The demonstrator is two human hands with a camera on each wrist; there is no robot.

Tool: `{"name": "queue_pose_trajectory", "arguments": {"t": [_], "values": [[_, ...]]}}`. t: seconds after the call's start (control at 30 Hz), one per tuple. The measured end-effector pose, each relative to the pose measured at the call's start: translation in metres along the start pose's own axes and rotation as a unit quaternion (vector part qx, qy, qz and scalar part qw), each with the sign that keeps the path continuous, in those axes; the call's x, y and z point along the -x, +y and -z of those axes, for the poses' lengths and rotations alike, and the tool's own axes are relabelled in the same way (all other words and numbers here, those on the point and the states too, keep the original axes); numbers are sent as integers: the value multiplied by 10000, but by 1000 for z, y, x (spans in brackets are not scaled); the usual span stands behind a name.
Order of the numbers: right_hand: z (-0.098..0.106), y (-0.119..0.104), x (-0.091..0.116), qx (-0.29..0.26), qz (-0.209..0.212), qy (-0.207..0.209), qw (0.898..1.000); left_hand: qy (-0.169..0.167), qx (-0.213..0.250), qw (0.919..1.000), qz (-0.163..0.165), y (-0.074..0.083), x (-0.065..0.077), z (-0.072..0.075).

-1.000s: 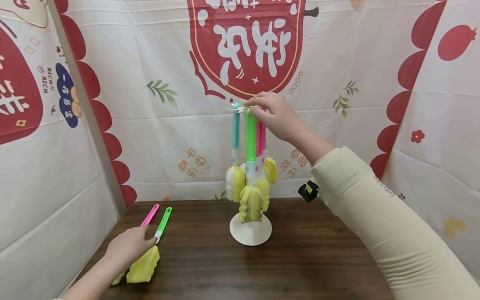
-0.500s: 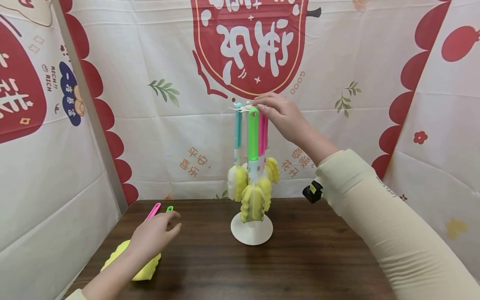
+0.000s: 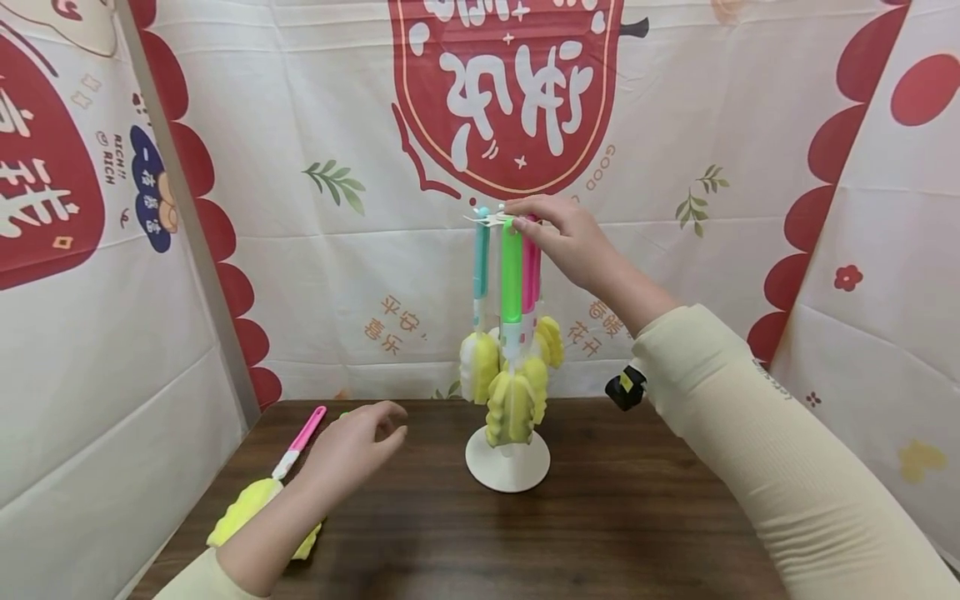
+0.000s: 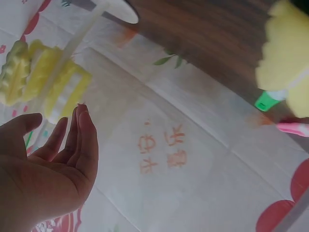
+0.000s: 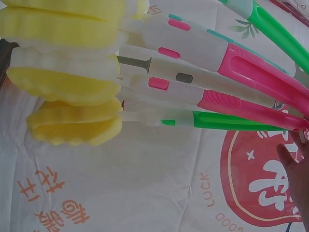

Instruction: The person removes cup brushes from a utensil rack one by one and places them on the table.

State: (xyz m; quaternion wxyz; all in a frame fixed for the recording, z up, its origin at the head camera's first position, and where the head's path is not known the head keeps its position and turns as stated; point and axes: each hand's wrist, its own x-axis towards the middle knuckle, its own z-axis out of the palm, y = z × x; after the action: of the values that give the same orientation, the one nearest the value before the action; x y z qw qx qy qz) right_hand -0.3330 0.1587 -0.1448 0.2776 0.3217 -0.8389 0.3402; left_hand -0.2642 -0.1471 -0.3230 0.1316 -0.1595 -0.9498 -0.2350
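Note:
A white stand [image 3: 508,477] rises from the table, hung with several sponge brushes. A green-handled brush [image 3: 512,275] faces me, with a pink one [image 3: 532,271] behind it and a teal one [image 3: 481,260] at the left. My right hand [image 3: 576,240] pinches the stand's top, thumb beside the green handle's upper end. Over the table to the left, my left hand [image 3: 348,446] has loosely bent fingers and holds nothing. Beneath its forearm lie two loose brushes: a pink-handled one [image 3: 306,429], partly covered, and a green-handled one [image 4: 265,100], mostly hidden in the head view.
Dark wooden table [image 3: 600,517] under everything. A printed cloth backdrop [image 3: 360,275] stands close behind the stand, with cloth side walls left and right. A small black device [image 3: 626,387] shows at the right forearm's underside.
My left hand has risen away from the loose brushes and shifted right, toward the stand. The right hand stays at the stand's top. The head view has shifted slightly.

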Motion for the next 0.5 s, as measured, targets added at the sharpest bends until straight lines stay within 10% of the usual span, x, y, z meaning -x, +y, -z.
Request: {"name": "queue_pose_trajectory", "arguments": {"t": [0.5], "values": [[-2,4,1,-134,-176,105,9997,392,782,9959,-221,36,-26,8]]}}
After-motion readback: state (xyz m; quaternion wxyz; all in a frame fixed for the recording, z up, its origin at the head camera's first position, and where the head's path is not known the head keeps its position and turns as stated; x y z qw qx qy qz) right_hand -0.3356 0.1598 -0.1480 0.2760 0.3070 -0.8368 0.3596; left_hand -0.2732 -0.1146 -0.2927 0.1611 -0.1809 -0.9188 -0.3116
